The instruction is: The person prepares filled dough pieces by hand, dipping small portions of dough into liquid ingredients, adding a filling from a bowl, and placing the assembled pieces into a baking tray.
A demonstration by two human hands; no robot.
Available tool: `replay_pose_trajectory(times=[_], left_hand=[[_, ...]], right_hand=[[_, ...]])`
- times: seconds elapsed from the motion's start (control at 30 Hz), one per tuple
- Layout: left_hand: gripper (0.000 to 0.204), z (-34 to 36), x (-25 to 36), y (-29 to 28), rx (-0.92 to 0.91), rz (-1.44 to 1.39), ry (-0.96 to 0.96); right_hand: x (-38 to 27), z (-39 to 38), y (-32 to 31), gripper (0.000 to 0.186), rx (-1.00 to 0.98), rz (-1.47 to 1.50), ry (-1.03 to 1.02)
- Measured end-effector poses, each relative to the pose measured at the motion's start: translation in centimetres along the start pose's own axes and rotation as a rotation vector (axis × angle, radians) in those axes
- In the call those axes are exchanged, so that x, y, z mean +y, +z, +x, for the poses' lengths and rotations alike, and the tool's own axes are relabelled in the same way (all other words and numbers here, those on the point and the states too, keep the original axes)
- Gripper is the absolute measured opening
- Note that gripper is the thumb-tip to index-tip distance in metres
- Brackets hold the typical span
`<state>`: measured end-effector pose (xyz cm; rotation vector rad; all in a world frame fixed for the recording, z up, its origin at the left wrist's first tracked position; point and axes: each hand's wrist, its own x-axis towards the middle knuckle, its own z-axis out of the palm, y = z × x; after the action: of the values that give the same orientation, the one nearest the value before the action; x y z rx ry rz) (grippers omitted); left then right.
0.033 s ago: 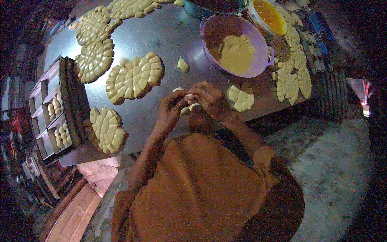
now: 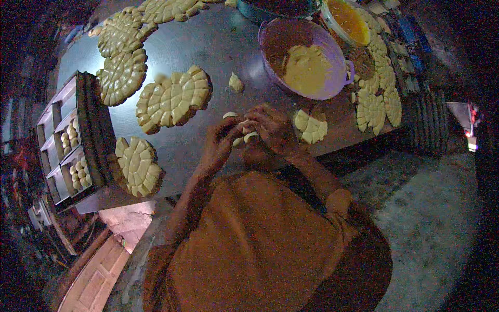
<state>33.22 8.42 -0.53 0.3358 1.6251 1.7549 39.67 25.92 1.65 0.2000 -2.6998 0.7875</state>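
My left hand [image 2: 220, 139] and my right hand [image 2: 274, 131] meet over the near edge of the table, fingers bent inward. Between their fingertips both grip a small pale piece of dough [image 2: 249, 125], mostly covered by the fingers. Small dough pieces [image 2: 251, 137] lie just below the fingers, and another pale dough piece [image 2: 230, 115] shows beside the left fingers. A cut dough slab [image 2: 310, 127] rests just right of my right hand. Farther off, a single dough lump [image 2: 236, 83] sits alone on the metal table [image 2: 208, 49].
A purple basin [image 2: 337, 88] holds a yellowish mash, with a tub of orange liquid [image 2: 349, 23] behind it. Scored dough rounds [image 2: 174, 99] lie at left, with more dough [image 2: 371, 106] at right. Stacked metal trays [image 2: 73, 169], the top one holding dough balls, stand on the left edge.
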Motion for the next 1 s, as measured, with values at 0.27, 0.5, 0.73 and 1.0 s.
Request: replay_pose_trajectory(times=[0.27,0.5,0.73,1.0], left_hand=[[0.018,0.1,-1.1,-0.1,-0.043,0.011,-0.025],[0.036,0.9,-0.6,-0.2,-0.084,-0.040,0.097],[0.063,1.8,0.2,-0.3,-0.207,-0.326,0.111],[0.055,2.1,1.5,-4.6,0.172,-0.192,0.255]], right_hand=[[1.4,0.2,-0.4,0.019,-0.373,0.362,0.563],[4.6,1.2,-0.9,0.028,-0.577,0.612,0.609],[4.4,1.5,0.0,0.039,-0.470,0.884,0.485],[6.0,-2.1,2.8,0.038,-0.359,0.061,0.251]])
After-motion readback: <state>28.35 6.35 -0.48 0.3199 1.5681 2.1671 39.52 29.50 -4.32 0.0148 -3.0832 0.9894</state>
